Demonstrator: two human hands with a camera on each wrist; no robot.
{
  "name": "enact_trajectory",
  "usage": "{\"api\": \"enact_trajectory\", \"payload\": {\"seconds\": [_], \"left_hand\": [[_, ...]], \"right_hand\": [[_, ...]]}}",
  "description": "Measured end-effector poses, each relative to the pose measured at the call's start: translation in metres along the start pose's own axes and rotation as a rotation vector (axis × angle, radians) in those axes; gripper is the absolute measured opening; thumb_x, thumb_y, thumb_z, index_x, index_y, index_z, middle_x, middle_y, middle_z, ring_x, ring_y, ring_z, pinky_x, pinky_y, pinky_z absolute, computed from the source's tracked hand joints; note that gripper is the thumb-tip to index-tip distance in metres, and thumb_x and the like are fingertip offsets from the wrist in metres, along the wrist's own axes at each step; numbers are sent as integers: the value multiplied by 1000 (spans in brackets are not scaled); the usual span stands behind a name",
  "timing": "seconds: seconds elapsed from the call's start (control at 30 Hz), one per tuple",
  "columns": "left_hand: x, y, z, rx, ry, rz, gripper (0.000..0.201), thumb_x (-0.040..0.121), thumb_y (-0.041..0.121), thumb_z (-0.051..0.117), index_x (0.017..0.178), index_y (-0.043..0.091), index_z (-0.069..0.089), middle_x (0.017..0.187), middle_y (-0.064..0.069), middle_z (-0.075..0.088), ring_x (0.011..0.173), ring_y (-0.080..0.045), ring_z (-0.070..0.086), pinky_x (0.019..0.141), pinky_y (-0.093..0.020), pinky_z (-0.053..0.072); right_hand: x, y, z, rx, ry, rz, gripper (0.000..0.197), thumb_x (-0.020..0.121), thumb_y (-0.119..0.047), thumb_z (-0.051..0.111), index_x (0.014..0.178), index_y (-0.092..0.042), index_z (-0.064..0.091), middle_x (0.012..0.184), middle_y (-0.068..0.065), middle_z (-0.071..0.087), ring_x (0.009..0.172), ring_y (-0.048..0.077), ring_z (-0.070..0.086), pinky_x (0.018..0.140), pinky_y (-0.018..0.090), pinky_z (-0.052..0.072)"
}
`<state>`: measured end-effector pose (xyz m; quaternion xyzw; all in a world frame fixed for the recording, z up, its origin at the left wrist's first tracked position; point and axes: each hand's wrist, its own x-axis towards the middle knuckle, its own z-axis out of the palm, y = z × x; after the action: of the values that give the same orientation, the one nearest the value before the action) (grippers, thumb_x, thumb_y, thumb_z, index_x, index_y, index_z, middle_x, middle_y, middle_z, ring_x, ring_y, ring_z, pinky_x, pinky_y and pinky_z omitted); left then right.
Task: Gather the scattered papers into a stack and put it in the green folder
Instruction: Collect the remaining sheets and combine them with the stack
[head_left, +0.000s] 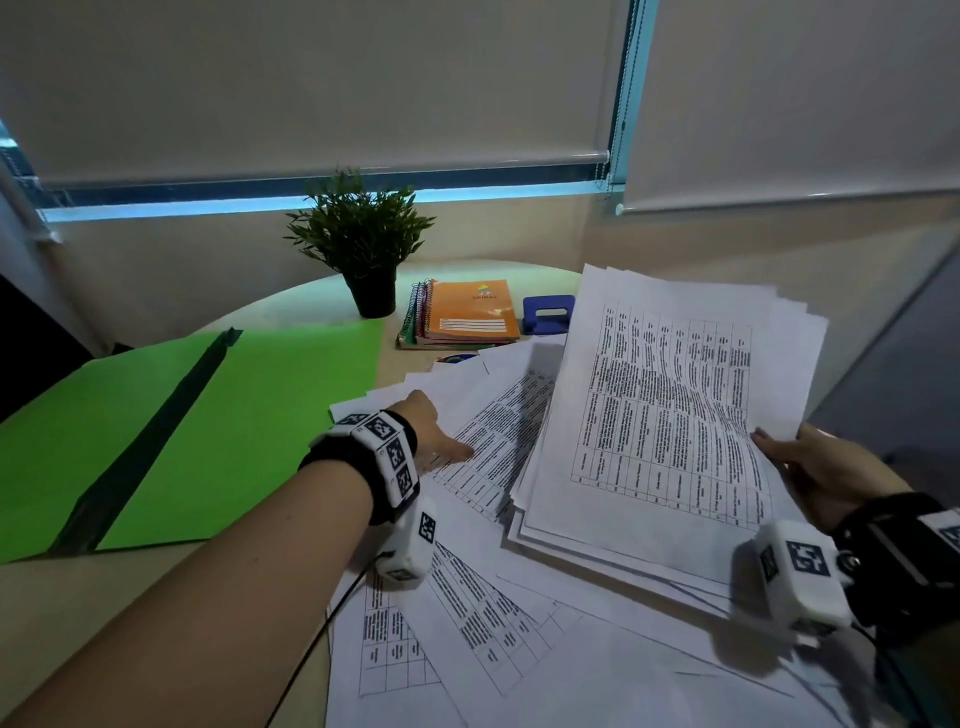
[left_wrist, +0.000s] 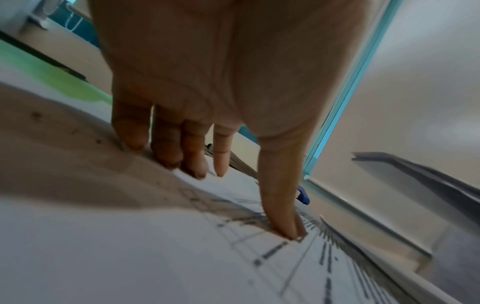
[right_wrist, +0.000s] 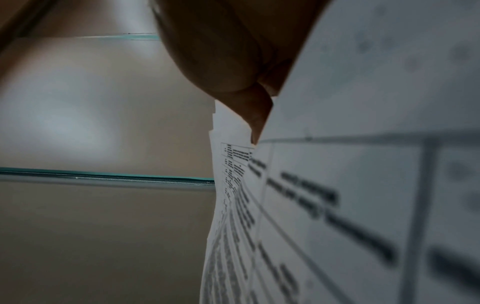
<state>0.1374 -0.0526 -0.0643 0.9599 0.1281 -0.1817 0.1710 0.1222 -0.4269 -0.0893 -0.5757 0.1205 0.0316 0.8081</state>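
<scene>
White printed sheets (head_left: 483, 623) lie fanned across the table (head_left: 130, 597) as a person gathers them, the green folder (head_left: 249, 415) lying open and flat just to the left, well clear of the pile. Right hand (head_left: 826, 473) pinches the near edge of a loose stack (head_left: 670, 410), thumb on top, holding it tilted up off the table; how the fingers beneath lie cannot be told from the dim wrist view. Left hand (head_left: 441, 436) is spread, its straight fingers (left_wrist: 192, 156) pressing down on the scattered sheets beside the stack.

Gathering appears about half done, with several pages still splayed toward the near edge. The step would go best if the flat left hand draws each loose sheet sideways under the raised stack rather than lifting it, while the right keeps its pinch firm so the uneven top pages do not slide off. Squaring the edges against the table before moving to the folder would likely save creased corners.

A potted plant (head_left: 363, 244), spiral notebooks (head_left: 467, 314) and a blue hole punch (head_left: 548, 312) sit behind.
</scene>
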Motion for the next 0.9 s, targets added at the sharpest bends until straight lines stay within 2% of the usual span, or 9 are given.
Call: {"api": "enact_trajectory", "payload": {"seconds": [0.07,0.2,0.3,0.53,0.6,0.67,0.73,0.83,0.9], "left_hand": [[-2,1,1,-15,-13,-17,82,71,55,74,130,7,41,122,-9,53,109,-24,54,85,-31,46],[0,5,2,42,8,-43,93,63,75,65,118,0,59,123,-22,57,107,-32,53,96,-41,45],[-1,7,4,9,6,-45,93,61,65,75,127,4,50,125,-13,56,107,-27,53,95,-38,46],[1,7,5,-65,11,-55,110,54,53,86,138,9,29,137,-11,45,123,-30,47,101,-45,43],[4,7,8,-141,17,-31,100,60,39,87,135,10,28,135,-9,47,119,-28,50,96,-40,46],[2,9,10,-152,32,30,85,66,33,85,130,14,33,130,-7,51,112,-26,54,87,-34,47],[0,11,10,-49,42,113,72,77,37,75,134,14,37,132,-7,53,116,-26,53,90,-32,44],[-16,18,8,82,41,204,58,97,38,48,144,8,34,148,-10,39,134,-26,39,106,-31,32],[-31,22,8,128,24,254,49,99,36,42,138,6,43,142,-13,46,128,-26,44,99,-29,36]], "right_hand": [[0,0,-2,19,-9,-5,27,76,3,65,98,-10,58,82,-5,74,64,3,69,58,15,56],[1,3,-9,-31,-13,25,88,36,-17,90,116,-5,56,103,8,70,73,11,71,66,29,59],[2,4,-11,-39,0,31,128,11,-29,95,129,-3,50,111,13,67,77,15,72,77,41,55],[-6,2,-7,-49,-30,52,112,21,-22,90,124,-5,52,85,6,74,71,16,72,62,35,59],[-6,2,-4,-30,-25,55,91,40,-15,81,125,-5,51,81,4,75,68,14,72,61,34,59],[-4,2,-4,-4,-24,60,43,76,1,64,117,-6,54,77,4,74,64,13,71,55,32,59],[-3,2,-5,-17,-31,62,25,93,5,41,105,-10,57,74,2,74,61,11,70,49,27,56],[-3,3,-7,-44,-51,70,29,94,6,37,98,-12,58,74,0,74,62,10,70,48,24,55],[-2,3,-8,-50,-56,80,28,95,6,37,98,-13,58,75,0,74,62,10,71,48,24,55]]}}
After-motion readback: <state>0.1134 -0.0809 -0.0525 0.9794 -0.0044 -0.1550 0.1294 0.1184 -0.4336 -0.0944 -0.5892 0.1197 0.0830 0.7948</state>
